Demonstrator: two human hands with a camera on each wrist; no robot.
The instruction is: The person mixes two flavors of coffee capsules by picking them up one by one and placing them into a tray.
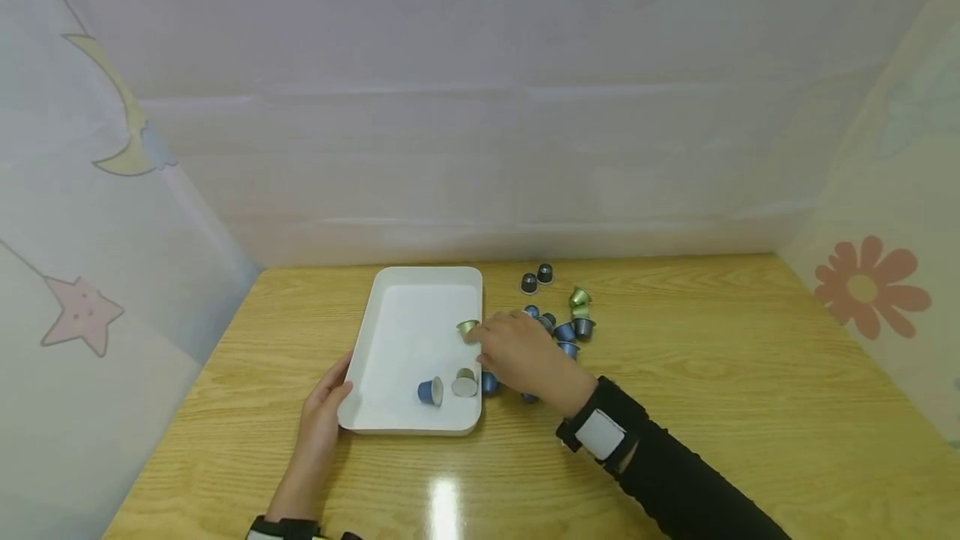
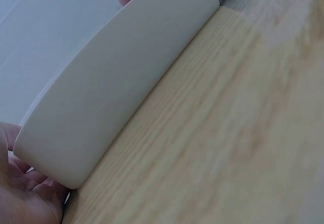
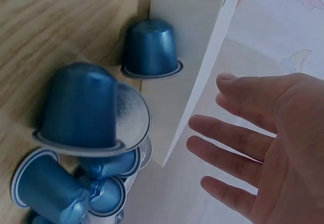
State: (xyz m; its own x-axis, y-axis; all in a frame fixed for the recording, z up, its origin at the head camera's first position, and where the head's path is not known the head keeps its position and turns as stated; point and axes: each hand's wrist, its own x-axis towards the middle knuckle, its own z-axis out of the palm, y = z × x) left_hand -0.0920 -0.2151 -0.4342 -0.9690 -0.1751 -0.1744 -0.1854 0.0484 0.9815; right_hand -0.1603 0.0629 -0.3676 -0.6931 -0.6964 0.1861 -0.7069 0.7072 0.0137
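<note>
A white rectangular tray (image 1: 420, 290) lies on the wooden table, with a blue coffee capsule (image 1: 430, 392), a pale green capsule (image 1: 465, 382) and a gold-green capsule (image 1: 468, 329) inside. At its near left corner my left hand (image 1: 324, 407) grips the tray, thumb at the rim, fingers against the outer wall. My right hand (image 1: 525, 357) hovers over the tray's right edge, its fingertips by the gold-green capsule. In the right wrist view those fingers (image 3: 228, 153) are loosely extended and I see nothing between them. Beside the tray wall stands another blue capsule (image 3: 151, 46).
Right of the tray several blue and dark capsules (image 1: 583, 327) lie in a loose cluster, partly behind my right hand. Green capsules (image 1: 580, 297) sit at its far side. Two black capsules (image 1: 529, 282) stand farther back. A pale curtain (image 1: 480, 148) hangs behind the table.
</note>
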